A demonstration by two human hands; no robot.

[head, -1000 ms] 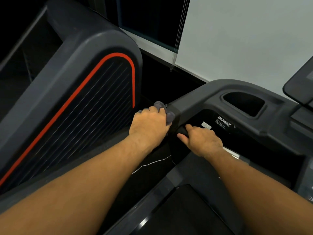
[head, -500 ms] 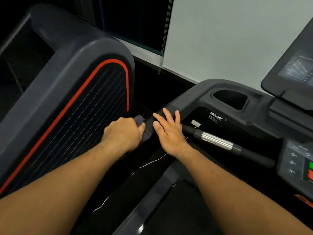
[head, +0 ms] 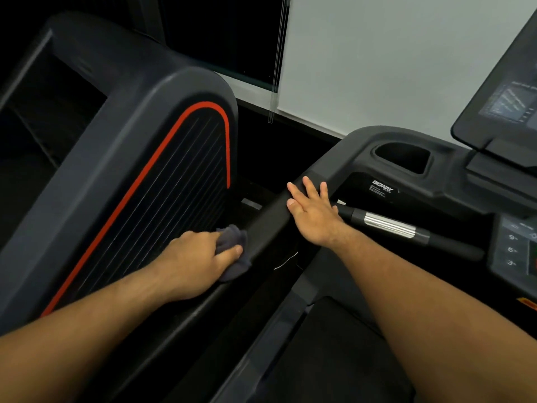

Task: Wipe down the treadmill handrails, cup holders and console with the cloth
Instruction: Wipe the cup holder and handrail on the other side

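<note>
Ideally my left hand point(head: 197, 257), clenched round the cloth point(head: 234, 242), rubs firmly along the handrail point(head: 270, 216), my right hand point(head: 313, 210) braced flat, fingers straight.

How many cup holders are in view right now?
1. The cup holder is recessed beyond the right hand, left of the screen. Others may be out of frame.

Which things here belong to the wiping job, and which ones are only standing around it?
For the job: cloth, gripped by the left hand; handrail, under the flat right hand; cup holder; console.
Only around: neighbouring machine with red stripe; hanging cords.
</note>
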